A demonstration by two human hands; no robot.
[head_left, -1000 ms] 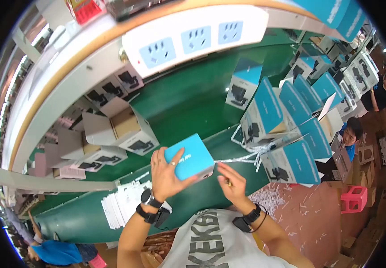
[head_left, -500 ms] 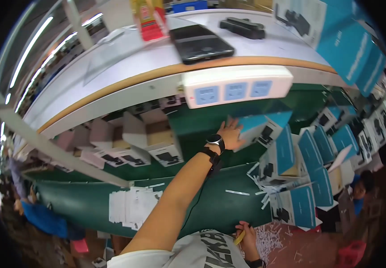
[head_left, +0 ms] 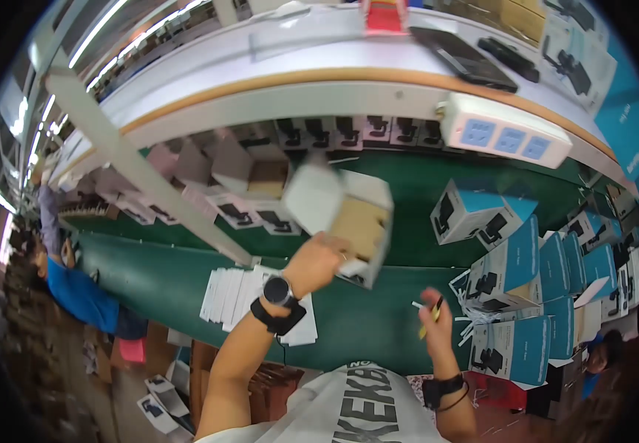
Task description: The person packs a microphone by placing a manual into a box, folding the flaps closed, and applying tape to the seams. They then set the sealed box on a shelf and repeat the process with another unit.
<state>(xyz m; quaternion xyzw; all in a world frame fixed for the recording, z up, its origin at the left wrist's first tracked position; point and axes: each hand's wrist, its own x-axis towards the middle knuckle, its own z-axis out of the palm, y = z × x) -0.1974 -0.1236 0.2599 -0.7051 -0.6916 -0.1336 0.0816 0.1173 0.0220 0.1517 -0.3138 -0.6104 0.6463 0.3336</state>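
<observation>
Because the open carton point(head_left: 342, 214) in the left hand point(head_left: 319, 258) is blurred, its fine detail cannot be read, but it looks like a thin white card shell with a brown corrugated lining, its flaps standing open toward the shelf above. The left hand closes around the carton's lower corner, fingers curled on the outer wall, and lifts it clear above the green bench point(head_left: 378, 325). I judge it light and probably empty, stiff along its folded edges yet easy to dent on the flat panels, and its smooth printed skin may slip; the safest hold is at a corner or across two opposite walls, not on a loose flap. Below and to the right of the carton, the right hand point(head_left: 438, 314) pinches a slim yellow-tipped tool point(head_left: 432, 316) between thumb and fingers; what kind of tool it is I cannot tell. Left of the carton, a row of more open white cartons point(head_left: 238, 184) lies against the back of the bench, and below them a fanned stack of white leaflets point(head_left: 242, 295). Right of the carton stand closed blue-and-white boxes point(head_left: 515, 280), glossy and square-edged, packed close together. Above it all hangs a white power strip point(head_left: 508, 139) under the shelf edge.
</observation>
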